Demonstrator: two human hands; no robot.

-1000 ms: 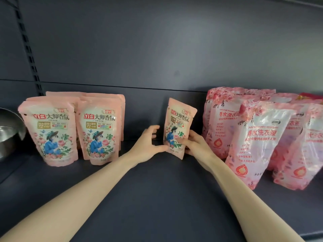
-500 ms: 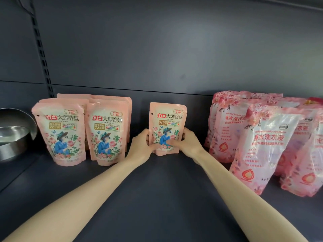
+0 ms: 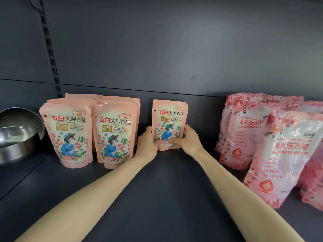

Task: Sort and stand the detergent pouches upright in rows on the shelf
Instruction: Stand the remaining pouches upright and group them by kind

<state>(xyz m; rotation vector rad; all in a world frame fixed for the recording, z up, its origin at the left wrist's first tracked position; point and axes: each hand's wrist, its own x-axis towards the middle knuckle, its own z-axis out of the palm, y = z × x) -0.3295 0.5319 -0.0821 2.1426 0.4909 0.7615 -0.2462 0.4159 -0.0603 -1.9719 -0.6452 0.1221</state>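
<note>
Upright now, a small pink pouch (image 3: 169, 123) is gripped by left hand (image 3: 148, 143) and right hand (image 3: 189, 139); next, likely release beside the standing pouches (image 3: 90, 131).

I hold a small pink detergent pouch (image 3: 169, 119) upright on the dark shelf (image 3: 157, 198). My left hand (image 3: 148, 142) grips its lower left edge and my right hand (image 3: 189, 138) its lower right edge, thumbs across its front. Just left of that pouch stand matching pouches (image 3: 70, 133), two in front and more behind. Farther left of it sits a steel bowl (image 3: 17, 137). Well apart to its right, larger pink-and-white detergent bags (image 3: 283, 154) lean together.
</note>
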